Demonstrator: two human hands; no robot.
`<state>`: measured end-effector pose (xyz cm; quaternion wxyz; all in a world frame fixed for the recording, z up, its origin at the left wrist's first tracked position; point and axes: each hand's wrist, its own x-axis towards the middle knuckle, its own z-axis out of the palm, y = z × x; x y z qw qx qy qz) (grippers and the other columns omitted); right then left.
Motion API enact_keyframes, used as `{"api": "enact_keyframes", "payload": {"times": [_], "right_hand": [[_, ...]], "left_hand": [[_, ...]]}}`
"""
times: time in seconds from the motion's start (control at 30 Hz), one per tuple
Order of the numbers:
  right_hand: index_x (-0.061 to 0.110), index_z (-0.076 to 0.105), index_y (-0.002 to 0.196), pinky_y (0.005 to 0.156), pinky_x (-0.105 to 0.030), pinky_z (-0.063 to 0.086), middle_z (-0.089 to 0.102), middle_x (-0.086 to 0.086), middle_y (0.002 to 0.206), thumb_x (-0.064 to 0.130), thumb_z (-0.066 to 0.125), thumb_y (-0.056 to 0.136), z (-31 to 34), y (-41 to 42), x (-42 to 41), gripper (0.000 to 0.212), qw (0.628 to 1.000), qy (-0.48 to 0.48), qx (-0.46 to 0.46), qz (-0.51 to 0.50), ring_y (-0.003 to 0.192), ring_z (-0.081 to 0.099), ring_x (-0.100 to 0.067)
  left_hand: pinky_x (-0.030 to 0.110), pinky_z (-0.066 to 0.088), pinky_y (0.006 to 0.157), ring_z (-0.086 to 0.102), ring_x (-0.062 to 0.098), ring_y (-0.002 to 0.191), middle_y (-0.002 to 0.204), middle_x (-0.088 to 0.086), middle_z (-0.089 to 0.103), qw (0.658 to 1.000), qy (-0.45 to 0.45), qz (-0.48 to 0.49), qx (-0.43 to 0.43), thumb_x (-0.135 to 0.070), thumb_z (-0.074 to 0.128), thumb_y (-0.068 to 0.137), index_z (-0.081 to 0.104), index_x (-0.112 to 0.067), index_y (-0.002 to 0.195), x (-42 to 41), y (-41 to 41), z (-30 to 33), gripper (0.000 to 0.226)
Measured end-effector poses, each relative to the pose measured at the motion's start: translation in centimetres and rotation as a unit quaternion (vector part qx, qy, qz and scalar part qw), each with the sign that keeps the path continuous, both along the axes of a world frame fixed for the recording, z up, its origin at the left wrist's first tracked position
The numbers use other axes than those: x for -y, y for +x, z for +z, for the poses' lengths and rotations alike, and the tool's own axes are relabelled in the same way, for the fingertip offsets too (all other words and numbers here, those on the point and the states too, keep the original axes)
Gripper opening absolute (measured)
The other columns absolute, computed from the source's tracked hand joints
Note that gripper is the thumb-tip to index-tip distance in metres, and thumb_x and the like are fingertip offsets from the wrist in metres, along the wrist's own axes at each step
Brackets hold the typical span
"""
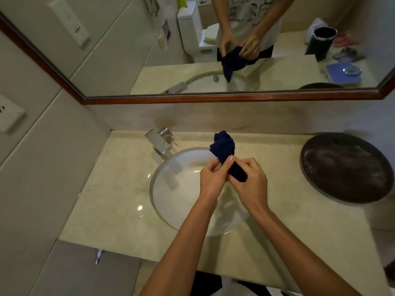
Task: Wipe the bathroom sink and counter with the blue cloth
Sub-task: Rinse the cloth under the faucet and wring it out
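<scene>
Now both left hand (211,178) and right hand (251,181) grip bunched dark-blue cloth (224,148) above glossy round sink (171,189).

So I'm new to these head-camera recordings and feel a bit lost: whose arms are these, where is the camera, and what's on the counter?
There is no machine here. The camera sits on a person's head and looks down, so the two bare arms are theirs. Both hands hold a dark blue cloth bunched above the white sink: the left hand pinches it, and the right hand has its grip round the lower end. A chrome faucet stands at the sink's back left. A round dark tray lies on the beige counter to the right. The mirror above shows the same person from the front.
</scene>
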<state>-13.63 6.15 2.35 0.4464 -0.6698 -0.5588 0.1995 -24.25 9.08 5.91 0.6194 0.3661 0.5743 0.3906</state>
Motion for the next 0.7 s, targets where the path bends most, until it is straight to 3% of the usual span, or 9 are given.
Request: {"api": "enact_keyframes", "payload": {"times": [0.1,0.23,0.3,0.37,0.43,0.5,0.63,0.7], "right_hand": [[0.021,0.071,0.125,0.087,-0.030,0.053,0.058,0.008,0.108,0.028,0.087,0.078,-0.2,1.5,0.1,0.050,0.998,-0.006,-0.011,0.066,0.101,0.057,-0.013],[0.025,0.064,0.124,0.092,-0.014,0.051,0.061,0.013,0.122,0.028,0.087,0.079,0.1,3.4,0.8,0.050,0.972,-0.081,-0.207,0.078,0.112,0.059,0.001],[0.021,0.060,0.126,0.091,-0.021,0.056,0.069,0.007,0.121,0.022,0.079,0.088,0.0,4.0,0.9,0.042,0.932,-0.127,-0.334,0.069,0.110,0.066,-0.006],[0.016,0.061,0.127,0.096,-0.038,0.058,0.073,-0.006,0.119,0.020,0.069,0.096,-0.5,4.6,1.0,0.032,0.863,-0.173,-0.474,0.028,0.109,0.071,-0.021],[0.014,0.065,0.127,0.100,-0.048,0.055,0.075,-0.009,0.117,0.017,0.062,0.100,-0.6,4.8,1.3,0.027,0.798,-0.204,-0.566,0.007,0.109,0.071,-0.029],[0.014,0.066,0.127,0.097,-0.046,0.057,0.076,-0.008,0.116,0.013,0.060,0.100,-0.5,4.5,1.6,0.028,0.789,-0.212,-0.577,0.010,0.108,0.072,-0.029],[0.016,0.066,0.123,0.083,-0.037,0.061,0.077,-0.005,0.112,0.009,0.063,0.097,-0.3,4.4,1.5,0.027,0.788,-0.199,-0.582,0.021,0.100,0.075,-0.023],[0.019,0.066,0.118,0.084,-0.038,0.061,0.076,-0.005,0.113,0.011,0.064,0.098,-1.0,4.5,1.3,0.022,0.809,-0.225,-0.542,0.035,0.101,0.075,-0.023]], "left_hand": [[0.031,0.059,0.082,0.074,0.015,0.088,0.091,0.002,0.079,0.999,-0.003,0.045,-0.023,-0.029,0.070,0.095,0.076,-0.011,0.104,0.4,0.7,-0.4,0.021],[0.033,0.061,0.083,0.073,0.022,0.093,0.097,0.009,0.079,0.997,-0.025,0.068,-0.030,-0.024,0.055,0.103,0.075,-0.011,0.100,1.0,1.5,-0.7,0.023],[0.034,0.057,0.082,0.071,0.023,0.093,0.098,0.008,0.078,0.996,-0.032,0.081,-0.030,-0.023,0.049,0.103,0.072,-0.013,0.097,1.2,1.7,-0.6,0.025],[0.036,0.053,0.082,0.067,0.023,0.094,0.097,0.006,0.076,0.993,-0.054,0.099,-0.016,-0.028,0.047,0.103,0.070,-0.014,0.098,1.2,1.7,-0.1,0.028],[0.036,0.055,0.086,0.071,0.023,0.100,0.103,0.006,0.078,0.990,-0.094,0.099,0.039,-0.040,0.048,0.103,0.071,-0.014,0.109,1.2,1.5,0.4,0.035],[0.039,0.057,0.091,0.073,0.024,0.106,0.111,0.008,0.077,0.990,-0.103,0.061,0.079,-0.048,0.055,0.100,0.071,-0.015,0.120,1.3,0.8,0.6,0.042],[0.040,0.060,0.091,0.071,0.027,0.111,0.123,0.010,0.073,0.999,-0.030,-0.001,0.023,-0.019,0.072,0.095,0.061,-0.011,0.131,1.3,-2.0,-0.4,0.038],[0.040,0.060,0.091,0.072,0.026,0.109,0.121,0.009,0.073,1.000,-0.021,-0.008,-0.012,-0.019,0.074,0.094,0.062,-0.012,0.129,1.0,-3.4,-0.5,0.038]]}}
